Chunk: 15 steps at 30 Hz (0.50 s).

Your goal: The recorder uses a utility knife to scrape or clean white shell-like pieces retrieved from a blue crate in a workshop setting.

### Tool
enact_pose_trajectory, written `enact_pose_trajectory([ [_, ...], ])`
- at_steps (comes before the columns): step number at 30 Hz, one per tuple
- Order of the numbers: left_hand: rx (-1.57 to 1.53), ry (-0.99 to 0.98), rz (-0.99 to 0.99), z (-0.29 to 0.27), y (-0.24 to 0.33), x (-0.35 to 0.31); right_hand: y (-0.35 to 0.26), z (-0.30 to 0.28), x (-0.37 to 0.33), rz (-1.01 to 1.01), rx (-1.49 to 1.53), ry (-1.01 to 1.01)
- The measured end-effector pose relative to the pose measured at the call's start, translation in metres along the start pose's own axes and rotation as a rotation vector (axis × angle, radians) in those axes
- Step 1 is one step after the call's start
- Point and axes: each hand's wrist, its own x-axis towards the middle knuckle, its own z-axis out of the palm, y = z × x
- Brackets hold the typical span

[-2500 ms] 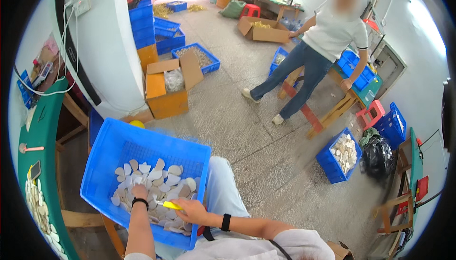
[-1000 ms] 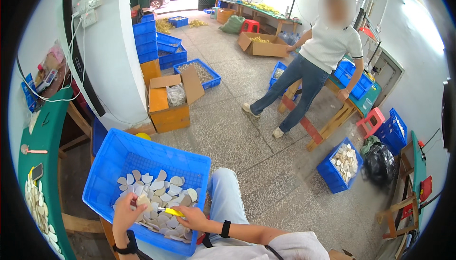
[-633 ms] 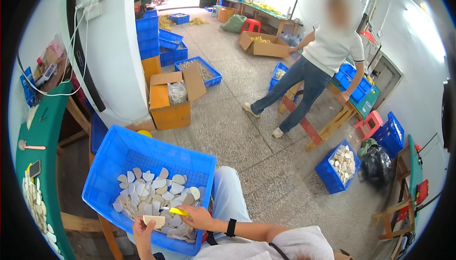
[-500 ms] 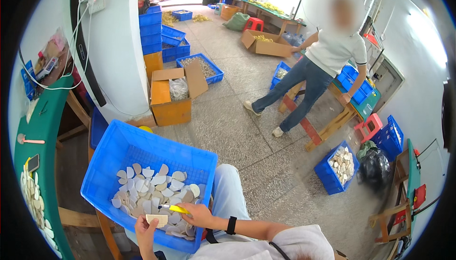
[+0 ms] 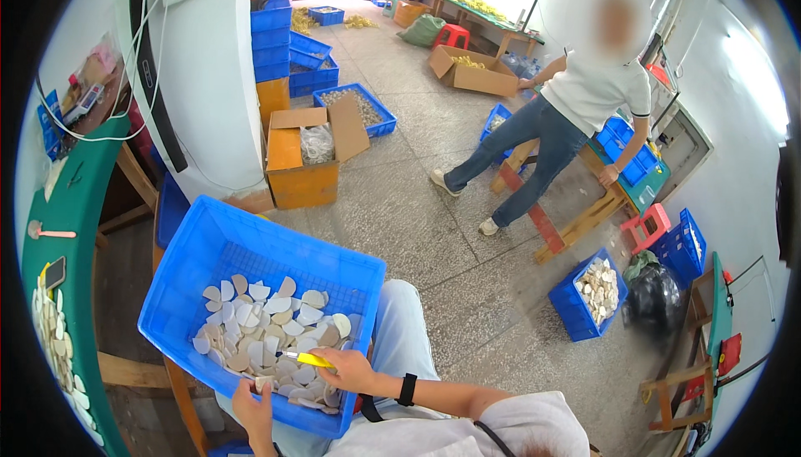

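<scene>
A blue plastic crate [image 5: 190,261] rests beside and partly over my lap, its floor covered with many pale half-round pieces [image 5: 275,323]. Over its near edge, my left hand [image 5: 253,411] pinches a small cream piece [image 5: 264,383], most of it hidden by the fingers. My right hand [image 5: 350,371] is closed round a yellow utility knife [image 5: 313,360], whose tip points left above the pieces. The knife tip and the cream piece are apart.
To the left, a green-topped table [image 5: 79,207] carries more pale pieces [image 5: 54,332], a phone [image 5: 55,272] and a pink-handled tool [image 5: 52,231]. An open cardboard box [image 5: 304,181] stands ahead. Another person [image 5: 576,115] leans by a workbench; a filled blue crate [image 5: 576,302] sits right.
My left hand has turned and drawn slightly down, so less of the cream piece shows. The knife has shifted a little up and right, away from it. The view has tilted slightly.
</scene>
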Motion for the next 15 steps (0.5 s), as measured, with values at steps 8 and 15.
enact_pose_trajectory([
  [8,0.257,-0.008,0.113,0.034,0.008,0.0,0.005,0.003,-0.001,-0.023,-0.051,0.015],
  [15,0.271,-0.015,0.084,0.035,0.006,-0.003,0.005,0.003,-0.003,0.002,-0.064,-0.024],
])
